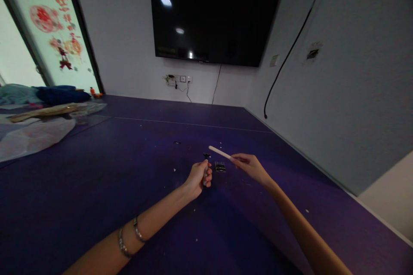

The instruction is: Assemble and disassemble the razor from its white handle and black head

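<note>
My left hand [197, 176] is closed in a fist around a slim tool, its dark head [206, 154] poking out above the thumb. Most of the tool's handle is hidden by the fingers, and its kind is unclear. A pale, flat, round-ended stick [220, 152] is pinched at its right end between the thumb and fingers of my right hand [250, 165]. It points left, its free end above and close to the tool's dark head. Between my hands, a small clear case with dark contents [220, 166] lies on the purple surface.
Small white scraps and a thin dark piece [177, 142] are scattered on the purple surface [129, 189]. Clear plastic bags [38, 135] and blue cloth [61, 94] lie at the left. A television [216, 13] hangs on the wall; a black cable [290, 51] dangles right.
</note>
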The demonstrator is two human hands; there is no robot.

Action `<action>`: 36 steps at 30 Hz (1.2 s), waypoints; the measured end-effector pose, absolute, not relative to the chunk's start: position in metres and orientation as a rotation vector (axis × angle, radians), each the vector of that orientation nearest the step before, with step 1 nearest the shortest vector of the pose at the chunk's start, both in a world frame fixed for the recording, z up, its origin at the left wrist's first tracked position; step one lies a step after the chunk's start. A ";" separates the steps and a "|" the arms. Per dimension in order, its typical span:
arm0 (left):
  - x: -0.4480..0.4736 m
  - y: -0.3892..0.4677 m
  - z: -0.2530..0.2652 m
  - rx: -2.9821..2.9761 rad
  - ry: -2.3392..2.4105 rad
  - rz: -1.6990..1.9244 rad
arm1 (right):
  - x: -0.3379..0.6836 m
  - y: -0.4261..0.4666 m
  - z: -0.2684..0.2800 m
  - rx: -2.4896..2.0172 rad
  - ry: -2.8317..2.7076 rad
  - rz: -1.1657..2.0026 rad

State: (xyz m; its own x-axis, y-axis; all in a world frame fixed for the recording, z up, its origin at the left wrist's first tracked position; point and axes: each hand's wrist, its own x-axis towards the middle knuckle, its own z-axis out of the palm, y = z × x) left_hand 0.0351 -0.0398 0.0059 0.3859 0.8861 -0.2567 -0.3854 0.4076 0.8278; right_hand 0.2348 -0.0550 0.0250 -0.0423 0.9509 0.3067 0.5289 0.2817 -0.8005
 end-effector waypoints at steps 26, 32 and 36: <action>0.039 -0.058 0.017 0.422 0.818 0.799 | 0.231 -0.048 -0.001 -1.442 -1.768 0.652; 0.039 -0.063 0.017 0.480 0.836 0.793 | 0.232 -0.046 -0.002 -1.437 -1.734 0.606; 0.040 -0.064 0.016 0.492 0.812 0.799 | 0.234 -0.045 -0.002 -1.417 -1.758 0.625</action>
